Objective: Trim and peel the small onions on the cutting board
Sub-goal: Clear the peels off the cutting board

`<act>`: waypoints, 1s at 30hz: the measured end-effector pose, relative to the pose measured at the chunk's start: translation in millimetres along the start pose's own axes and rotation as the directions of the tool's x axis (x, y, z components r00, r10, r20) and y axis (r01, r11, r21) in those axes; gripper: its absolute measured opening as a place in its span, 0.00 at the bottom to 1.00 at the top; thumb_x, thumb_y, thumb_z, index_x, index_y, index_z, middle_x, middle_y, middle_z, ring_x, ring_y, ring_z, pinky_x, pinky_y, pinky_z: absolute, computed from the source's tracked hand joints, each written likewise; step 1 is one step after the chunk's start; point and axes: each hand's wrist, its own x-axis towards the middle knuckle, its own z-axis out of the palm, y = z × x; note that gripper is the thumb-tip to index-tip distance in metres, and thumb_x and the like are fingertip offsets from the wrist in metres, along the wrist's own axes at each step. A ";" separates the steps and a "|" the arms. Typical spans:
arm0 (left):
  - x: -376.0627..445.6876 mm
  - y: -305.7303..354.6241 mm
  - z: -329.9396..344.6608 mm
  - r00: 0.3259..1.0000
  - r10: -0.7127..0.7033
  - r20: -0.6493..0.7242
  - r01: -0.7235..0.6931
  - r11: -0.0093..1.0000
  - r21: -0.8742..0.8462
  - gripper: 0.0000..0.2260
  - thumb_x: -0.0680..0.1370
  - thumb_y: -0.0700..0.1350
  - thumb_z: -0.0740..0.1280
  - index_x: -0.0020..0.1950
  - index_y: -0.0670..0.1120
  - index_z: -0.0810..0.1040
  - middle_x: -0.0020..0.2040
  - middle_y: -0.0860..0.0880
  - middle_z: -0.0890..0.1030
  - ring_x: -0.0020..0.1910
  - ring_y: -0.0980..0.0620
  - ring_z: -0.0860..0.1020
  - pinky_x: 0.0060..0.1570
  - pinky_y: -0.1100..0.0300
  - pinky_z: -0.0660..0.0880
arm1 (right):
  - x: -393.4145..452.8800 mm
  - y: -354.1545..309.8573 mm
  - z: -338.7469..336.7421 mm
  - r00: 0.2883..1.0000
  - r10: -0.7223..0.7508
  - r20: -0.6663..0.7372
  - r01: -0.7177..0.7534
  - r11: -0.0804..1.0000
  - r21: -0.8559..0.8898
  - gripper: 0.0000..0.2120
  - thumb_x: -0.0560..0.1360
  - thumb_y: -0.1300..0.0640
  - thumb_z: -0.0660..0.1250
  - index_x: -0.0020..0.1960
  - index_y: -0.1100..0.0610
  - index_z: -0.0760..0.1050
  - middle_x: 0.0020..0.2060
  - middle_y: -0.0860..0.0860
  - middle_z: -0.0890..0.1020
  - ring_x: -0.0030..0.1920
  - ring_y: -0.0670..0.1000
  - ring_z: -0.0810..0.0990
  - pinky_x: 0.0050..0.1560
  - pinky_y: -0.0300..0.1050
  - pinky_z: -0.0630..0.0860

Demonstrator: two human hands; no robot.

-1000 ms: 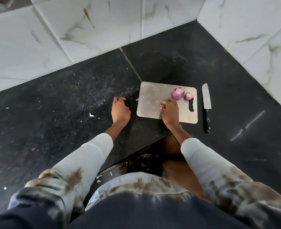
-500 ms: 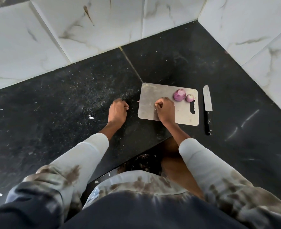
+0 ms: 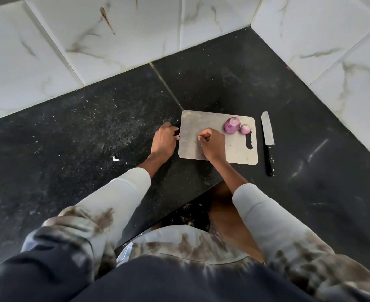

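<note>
A: Head view, near to far. Sleeves low in frame, both wrists reaching out over the dark desk [image 3: 75, 136]. Left hand [image 3: 164, 142] sits off the board's left edge, fingers curled around a small pale scrap; what it is, too small to tell. Right hand [image 3: 212, 143] is on the board [image 3: 234, 149], fingertips pinched on a thin sliver, likely skin or a trimmed end.

B: And the onions?

A: Both at the board's far right. Big onion [image 3: 232, 125] and small onion [image 3: 245, 129] touching, purple flesh showing, both apparently skinned. Knife [image 3: 268, 136] lies flat on the desk just right of the board, unheld. Marble wall tiles beyond.

B: Step in hand?

A: My read: clearing peel off the board, the trimming and peeling being near done or done. Next move calls for gathering that scrap leftward, off the board, without nudging the onions. If more trimming remains, the right hand must cross to the knife.

B: Change from half a second back?

A: Slight. Right hand has edged left along the board, left hand up closer to its edge. Onions and knife unmoved.
</note>
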 end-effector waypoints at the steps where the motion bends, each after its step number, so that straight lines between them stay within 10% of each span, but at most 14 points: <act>1: 0.8 -0.7 1.5 1.000 -0.010 0.006 0.010 1.000 0.002 0.16 0.80 0.37 0.73 0.68 0.41 0.82 0.59 0.44 0.82 0.56 0.44 0.83 0.59 0.50 0.82 | -0.2 -0.4 0.3 1.000 0.011 0.008 -0.011 1.000 -0.003 0.13 0.83 0.58 0.69 0.65 0.61 0.79 0.56 0.51 0.81 0.55 0.47 0.78 0.57 0.37 0.73; 10: 6.2 -0.8 2.3 1.000 -0.015 -0.028 0.015 1.000 0.017 0.05 0.78 0.35 0.74 0.47 0.44 0.87 0.47 0.49 0.83 0.44 0.49 0.82 0.49 0.50 0.83 | -5.4 9.9 9.0 1.000 -0.021 0.010 0.020 1.000 0.022 0.04 0.81 0.60 0.72 0.54 0.57 0.84 0.51 0.48 0.84 0.47 0.42 0.78 0.56 0.36 0.75; 30: -23.7 -46.7 -34.2 0.991 -0.031 0.131 0.051 0.986 -0.156 0.02 0.79 0.42 0.75 0.49 0.50 0.86 0.49 0.52 0.85 0.48 0.58 0.82 0.54 0.57 0.81 | -10.7 14.3 42.0 0.997 -0.055 0.055 0.050 0.995 0.092 0.03 0.79 0.58 0.75 0.52 0.57 0.86 0.46 0.49 0.88 0.47 0.45 0.85 0.58 0.45 0.83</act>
